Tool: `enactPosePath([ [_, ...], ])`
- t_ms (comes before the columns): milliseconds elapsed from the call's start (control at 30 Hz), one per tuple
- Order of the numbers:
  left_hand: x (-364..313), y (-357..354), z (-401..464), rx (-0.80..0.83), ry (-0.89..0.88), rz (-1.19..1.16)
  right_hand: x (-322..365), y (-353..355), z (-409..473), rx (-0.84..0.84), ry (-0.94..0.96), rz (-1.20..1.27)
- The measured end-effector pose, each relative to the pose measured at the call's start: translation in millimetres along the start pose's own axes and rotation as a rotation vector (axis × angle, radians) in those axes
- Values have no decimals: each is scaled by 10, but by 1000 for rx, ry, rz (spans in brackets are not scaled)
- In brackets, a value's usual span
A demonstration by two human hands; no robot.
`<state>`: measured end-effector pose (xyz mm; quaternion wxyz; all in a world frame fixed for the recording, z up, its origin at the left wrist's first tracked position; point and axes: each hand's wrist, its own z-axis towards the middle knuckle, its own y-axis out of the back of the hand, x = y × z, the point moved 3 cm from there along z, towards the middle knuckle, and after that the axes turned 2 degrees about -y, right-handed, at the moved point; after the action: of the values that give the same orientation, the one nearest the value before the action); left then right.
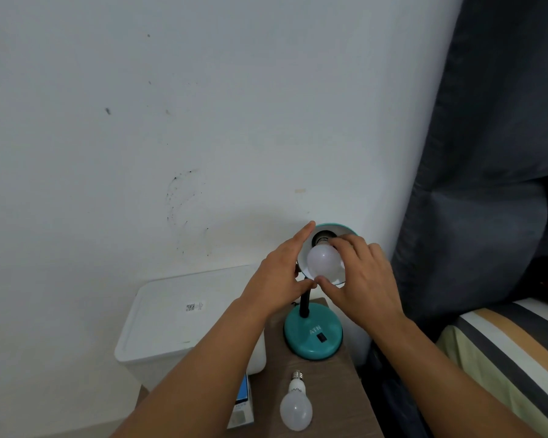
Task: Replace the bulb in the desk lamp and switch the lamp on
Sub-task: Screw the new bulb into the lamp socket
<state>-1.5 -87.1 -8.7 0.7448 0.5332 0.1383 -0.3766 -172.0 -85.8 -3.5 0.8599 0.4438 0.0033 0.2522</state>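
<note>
A teal desk lamp stands on a narrow wooden table, its round base (313, 335) carrying a black switch (321, 337). Its shade (345, 229) is tilted up toward me. A white bulb (321, 259) sits in the shade with its metal thread at the socket. My right hand (364, 279) has its fingers and thumb around that bulb. My left hand (280, 273) cups the left rim of the shade, fingers straight. A second white bulb (295, 404) lies loose on the table in front of the lamp, its thread pointing to the base.
The wooden table (339, 393) is narrow. A white lidded bin (178, 314) stands at its left against the wall. A small blue and white box (242, 406) sits at the table's left edge. A dark curtain (487, 153) and a striped bed (513, 352) are at the right.
</note>
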Motion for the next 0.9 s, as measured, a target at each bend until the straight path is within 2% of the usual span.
enactPosePath([
  [133,-1,-3,-3,-4,-6,-6,38,-8,-27,9,75,-55],
  [300,-13,0,-5,1,7,2,31,28,-10,-50,-55,-105],
  [500,-14,0,-1,-5,-7,16,49,29,-42,-12,28,-101],
  [700,-12,6,-4,-4,2,18,16,54,-19,-67,-85,-106],
  [833,-10,-6,3,-5,-10,20,32,34,-44,-19,19,-123],
  [900,-8,-17,3,-2,-13,12,29,35,-41,-22,11,-133],
])
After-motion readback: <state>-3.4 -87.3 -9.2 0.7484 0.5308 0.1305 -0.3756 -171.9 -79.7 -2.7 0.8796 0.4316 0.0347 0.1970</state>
